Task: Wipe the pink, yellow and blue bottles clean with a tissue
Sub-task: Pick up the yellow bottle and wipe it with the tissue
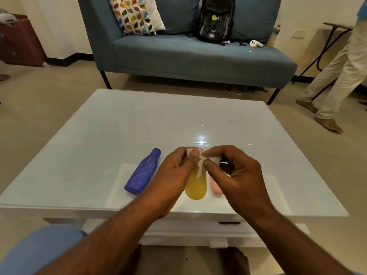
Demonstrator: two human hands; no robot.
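head view: both hands hold one tissue [200,165] above the table [99,135]; left hand [174,171] and right hand [234,173] each pinch it at the fingertips. blue bottle [142,172], yellow bottle [195,185] and pink bottle [215,187] lie flat, side by side, none gripped. risk: thin tissue may tear if pulled apart; loose bottles may roll when wiped one-handed.

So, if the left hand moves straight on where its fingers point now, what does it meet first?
Most likely the right hand: the left hand points at it, both pinching the tissue between them. Depth is unclear.
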